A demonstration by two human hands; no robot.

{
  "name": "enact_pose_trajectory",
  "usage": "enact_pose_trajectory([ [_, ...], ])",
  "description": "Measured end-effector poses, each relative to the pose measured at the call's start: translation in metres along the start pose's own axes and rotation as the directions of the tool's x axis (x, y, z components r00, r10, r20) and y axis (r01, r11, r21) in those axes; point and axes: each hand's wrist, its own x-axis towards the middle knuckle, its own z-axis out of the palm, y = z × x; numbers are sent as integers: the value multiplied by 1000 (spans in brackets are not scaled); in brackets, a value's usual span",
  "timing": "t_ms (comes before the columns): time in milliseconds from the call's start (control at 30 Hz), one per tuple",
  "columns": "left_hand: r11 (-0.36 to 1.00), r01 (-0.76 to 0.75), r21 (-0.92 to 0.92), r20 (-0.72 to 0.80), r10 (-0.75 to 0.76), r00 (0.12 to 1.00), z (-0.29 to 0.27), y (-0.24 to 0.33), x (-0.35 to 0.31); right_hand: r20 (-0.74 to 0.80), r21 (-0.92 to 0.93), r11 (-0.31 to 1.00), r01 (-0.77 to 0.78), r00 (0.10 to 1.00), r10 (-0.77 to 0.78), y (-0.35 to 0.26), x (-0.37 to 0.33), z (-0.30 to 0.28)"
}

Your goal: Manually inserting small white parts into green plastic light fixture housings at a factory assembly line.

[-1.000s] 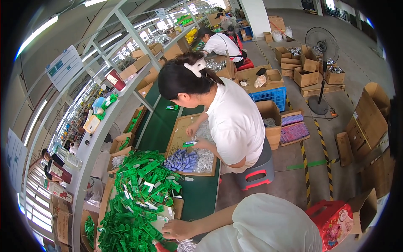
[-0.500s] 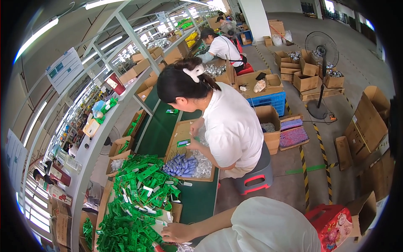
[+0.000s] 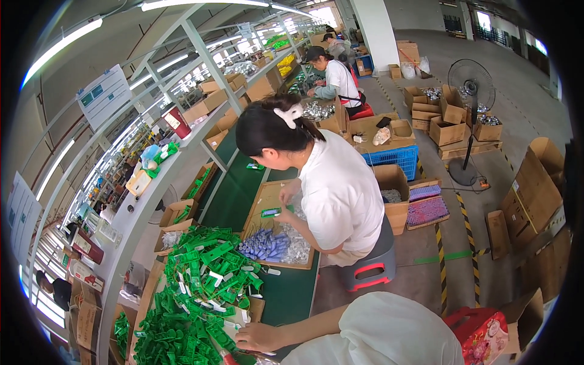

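Observation:
My right hand (image 3: 258, 337) is low in the view, at the near edge of a large heap of green plastic housings (image 3: 198, 283). Its fingers are curled and pressed together; what lies between them is too hidden to make out. Just beside the fingertips shows a small red tip of an object (image 3: 229, 359), cut off by the lower edge. Several white strips (image 3: 216, 278) and thin wires lie among the housings. My left hand is out of view.
To my right a seated co-worker (image 3: 340, 182) holds a green housing (image 3: 270, 212) over a cardboard tray with purple wired cylinders (image 3: 265, 244) and clear plastic parts (image 3: 294, 243). A shelf (image 3: 143, 201) runs along the left. A standing fan (image 3: 470, 121) and cartons (image 3: 447, 125) stand beyond.
The view has shifted slightly, so the scene sits a little lower and to the right. My right hand stays in nearly the same place. The farther co-worker's head has risen somewhat.

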Motion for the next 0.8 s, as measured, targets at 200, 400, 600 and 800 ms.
enact_pose_trajectory([
  [200,826,-287,484,90,280,956,-7,0,-1,25,-11,1000,23,999,-23,-1,2,2],
  [400,869,-269,415,58,270,961,-6,19,2,42,-11,1000,18,999,-18,-1,5,5],
  [600,883,-229,409,84,214,973,-11,-3,-1,46,-19,1000,17,999,-16,-1,4,9],
  [800,931,-199,306,48,193,980,-6,2,-1,47,-8,1000,28,999,-27,-5,4,10],
])
